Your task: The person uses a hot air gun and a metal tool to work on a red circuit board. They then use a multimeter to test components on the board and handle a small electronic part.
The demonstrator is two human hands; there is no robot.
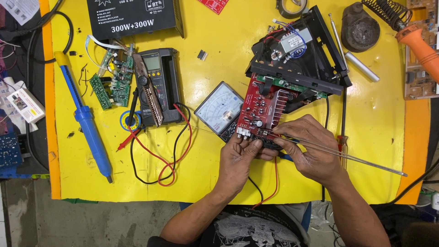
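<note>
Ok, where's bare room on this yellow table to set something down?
Bare yellow lies between the blue pump and the red lead, and right of the right hand beyond the thin rods. Around the red board and meters it's crowded.

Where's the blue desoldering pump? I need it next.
In the head view, the blue desoldering pump lies on the yellow table's left side, left of the green circuit board.
</note>
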